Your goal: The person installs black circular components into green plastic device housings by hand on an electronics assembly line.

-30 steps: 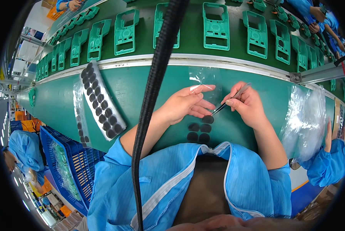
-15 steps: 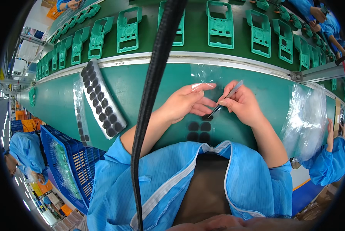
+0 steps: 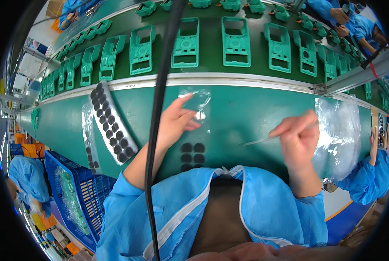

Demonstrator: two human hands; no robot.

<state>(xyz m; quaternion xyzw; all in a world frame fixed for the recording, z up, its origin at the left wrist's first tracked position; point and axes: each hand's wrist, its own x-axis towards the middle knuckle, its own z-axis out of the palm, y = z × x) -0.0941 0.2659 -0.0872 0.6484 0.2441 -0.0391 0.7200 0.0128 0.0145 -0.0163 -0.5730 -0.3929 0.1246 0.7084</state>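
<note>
My left hand (image 3: 175, 123) is raised over the green work table with its fingers apart. Its fingertips are by a clear plastic sheet (image 3: 202, 104), and I cannot tell whether they touch it. Below that hand, several round black pads (image 3: 199, 148) stand in two columns. My right hand (image 3: 298, 137), smeared by motion, grips a pair of thin tweezers (image 3: 262, 140) whose tip points left over the bare table top. No pad shows at the tip.
A white strip of black pads (image 3: 112, 126) lies at left beside a clear strip. Clear plastic bags (image 3: 338, 135) lie at right. Green plastic housings (image 3: 236, 43) line the far belt behind a metal rail. A blue crate (image 3: 73, 187) stands lower left. A black cable crosses the view.
My right hand has moved right with the tweezers, away from my left hand. The dark pad at their tip is no longer seen there. The whole view has shifted somewhat.
</note>
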